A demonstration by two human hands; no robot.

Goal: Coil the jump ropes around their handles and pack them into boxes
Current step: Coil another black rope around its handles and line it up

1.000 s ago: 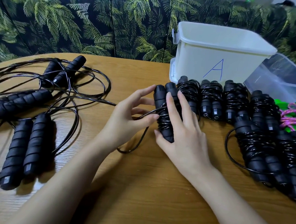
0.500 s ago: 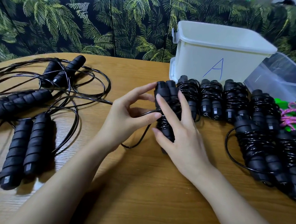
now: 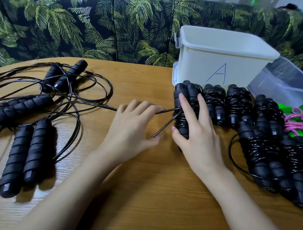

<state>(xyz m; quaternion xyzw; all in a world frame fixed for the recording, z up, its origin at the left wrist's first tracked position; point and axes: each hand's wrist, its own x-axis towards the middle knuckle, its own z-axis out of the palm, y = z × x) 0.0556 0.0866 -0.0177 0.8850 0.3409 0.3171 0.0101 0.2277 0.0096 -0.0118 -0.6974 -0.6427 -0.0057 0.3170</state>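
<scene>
The jump rope (image 3: 184, 97) being wound lies on the table (image 3: 150, 195), a little toward two o'clock from the middle of the view. Its two black foam handles sit side by side, pointing to twelve. Most of it is hidden under the right hand (image 3: 197, 136), whose fingers lie over the handles while the thumb hooks round the near end, clasping the pair. Glossy black turns show around its middle. Two strands of cord (image 3: 166, 118) run out toward nine o'clock into the left hand (image 3: 133, 128), whose curled fingers pinch them; the contact itself is hidden behind the knuckles. At three o'clock wound bundles (image 3: 237, 106) lie in rows, the outermost cut off by the frame edge. A green and pink rope (image 3: 301, 120) beyond them is hard to make out. At twelve stands a white box (image 3: 223, 53) marked A, with a clear box (image 3: 283, 84) beside it. At nine o'clock loose ropes (image 3: 40, 98) lie tangled.
</scene>
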